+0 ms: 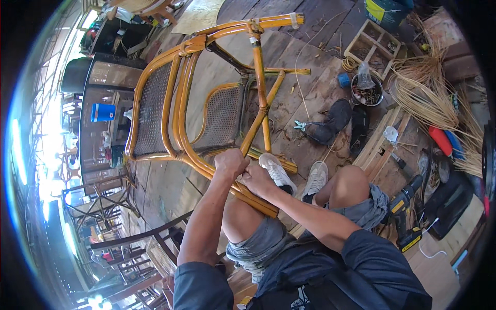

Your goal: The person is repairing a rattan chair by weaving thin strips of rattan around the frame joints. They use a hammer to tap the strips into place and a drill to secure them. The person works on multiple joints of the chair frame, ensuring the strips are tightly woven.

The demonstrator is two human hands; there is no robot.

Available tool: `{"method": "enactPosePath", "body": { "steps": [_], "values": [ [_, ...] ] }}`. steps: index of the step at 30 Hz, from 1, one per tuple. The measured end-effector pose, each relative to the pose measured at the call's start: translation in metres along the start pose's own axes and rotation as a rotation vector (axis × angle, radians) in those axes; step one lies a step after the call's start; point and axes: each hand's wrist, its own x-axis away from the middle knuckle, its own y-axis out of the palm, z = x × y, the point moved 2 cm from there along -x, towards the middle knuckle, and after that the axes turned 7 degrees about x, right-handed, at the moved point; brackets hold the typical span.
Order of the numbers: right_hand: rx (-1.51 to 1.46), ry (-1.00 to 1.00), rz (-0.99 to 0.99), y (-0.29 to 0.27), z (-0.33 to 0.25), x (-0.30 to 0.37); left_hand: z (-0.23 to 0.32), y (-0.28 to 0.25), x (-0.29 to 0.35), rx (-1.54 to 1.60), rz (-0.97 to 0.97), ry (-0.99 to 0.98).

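A rattan chair (178,95) with yellow-brown bent poles and woven cane panels lies tipped on its side in front of me. Part of its frame rests across my left thigh. My left hand (231,161) is closed in a fist against the curved poles at the chair's near side. Right beside it, my right hand (258,179) is also closed, its fingers almost meeting the left ones. What the fingers pinch is hidden by the hands themselves. Wrapped bindings (254,27) show at the far pole joints.
To the right lie pliers (299,125), a dark shoe-like item (338,114), a bowl of small pieces (367,97), a divided wooden box (373,47), bundled cane strands (423,93) and a cordless drill (404,209). Other furniture frames (98,206) and a blue cup (103,112) are on the left.
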Motion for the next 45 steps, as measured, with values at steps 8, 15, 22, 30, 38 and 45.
{"method": "enactPosePath", "body": {
  "steps": [8,15,22,30,38,45],
  "values": [
    [0.491,-0.101,-0.01,-0.1,-0.036,-0.051,-0.01,-0.004,0.01,0.141,0.098,-0.02],
    [1.019,-0.779,0.865,-0.271,-0.135,-0.174,-0.03,-0.023,0.033,0.445,0.627,0.096],
    [1.42,-0.329,0.534,-0.34,-0.124,-0.242,-0.058,0.007,0.036,0.483,0.849,0.277],
    [1.541,-0.151,0.66,-0.304,-0.121,-0.234,-0.063,0.012,0.033,0.645,0.908,0.255],
    [1.467,-0.202,0.891,-0.297,-0.119,-0.24,-0.066,0.017,0.03,0.667,0.932,0.269],
    [1.313,-0.893,1.18,-0.27,-0.097,-0.221,-0.069,0.02,0.03,0.676,0.969,0.264]
  ]
}}
